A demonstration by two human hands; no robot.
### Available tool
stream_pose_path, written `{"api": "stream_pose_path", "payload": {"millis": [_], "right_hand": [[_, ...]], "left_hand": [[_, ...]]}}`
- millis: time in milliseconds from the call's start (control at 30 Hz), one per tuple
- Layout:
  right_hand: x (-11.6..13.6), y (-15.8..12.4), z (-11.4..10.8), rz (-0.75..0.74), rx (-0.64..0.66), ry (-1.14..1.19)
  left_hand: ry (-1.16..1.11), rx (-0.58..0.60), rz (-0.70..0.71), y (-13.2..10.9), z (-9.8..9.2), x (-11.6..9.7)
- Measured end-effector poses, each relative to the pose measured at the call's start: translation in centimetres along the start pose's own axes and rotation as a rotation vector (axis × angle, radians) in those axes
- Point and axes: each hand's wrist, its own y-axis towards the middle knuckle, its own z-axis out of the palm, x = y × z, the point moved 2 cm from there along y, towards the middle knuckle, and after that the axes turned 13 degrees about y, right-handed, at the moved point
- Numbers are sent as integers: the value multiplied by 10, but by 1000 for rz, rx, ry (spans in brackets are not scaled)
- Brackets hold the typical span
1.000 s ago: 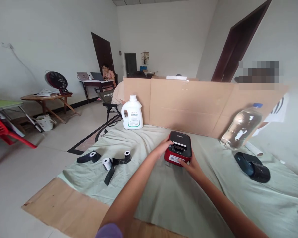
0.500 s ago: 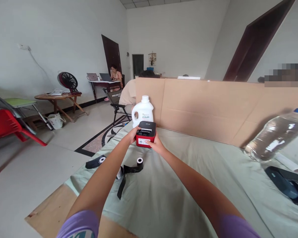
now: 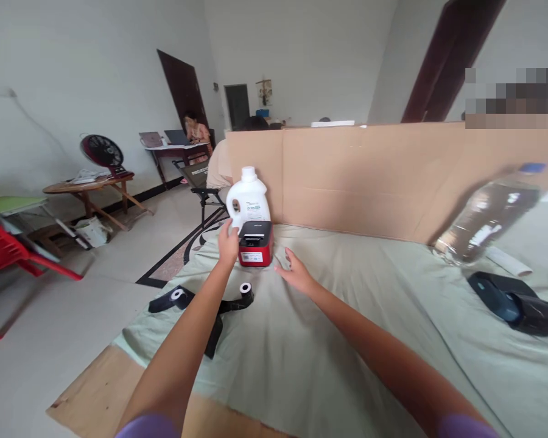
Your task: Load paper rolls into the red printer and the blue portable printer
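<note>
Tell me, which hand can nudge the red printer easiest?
Probably the left. The left hand touches the side of the printer; the right hand hovers open, apart from it.

White plastered walls (image 3: pixel 73 73) enclose a pale tiled floor (image 3: pixel 50 316) in even light. At left stand a dark brown door (image 3: pixel 180 79), a round wooden table (image 3: pixel 86 182) and a red plastic chair (image 3: pixel 4 249); a brown cardboard partition (image 3: pixel 369 176) crosses the far right.

head-worn view, forward and down, near table (image 3: pixel 347 340)
</note>
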Motion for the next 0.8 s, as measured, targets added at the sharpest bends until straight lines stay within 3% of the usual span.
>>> {"api": "stream_pose_path", "payload": {"millis": [67,133,167,233,333,400,467,567,633,700,800], "right_hand": [[6,-41,-52,-37,12,-132],[18,-89,-113,-60,-19,-331],[26,-114,-146,-60,-60,-434],[46,-165,-211,-50,-194,-610],[79,-228,-301,-23,-483,-779],[101,-254,-351,-43,-670,-892],[120,-262,-391,-27,-814,-1014],[137,-246,-433,200,-930,-1073],[140,-226,-448,411,-888,-1013],[140,-209,-454,553,-806,-969],[141,-198,-449,621,-789,-988]], "left_hand": [[164,-102,321,-36,7,-16],[283,-18,544,-85,30,-20],[341,92,609,-113,45,-17],[514,459,713,-174,81,-2],[812,893,908,-258,125,25],[955,1023,1000,-291,138,38],[1046,1052,1055,-304,141,43],[1127,1033,1084,-305,136,41],[1151,1026,1099,-303,132,38],[1156,1016,1115,-303,132,38],[1154,1004,1116,-304,133,41]]}}
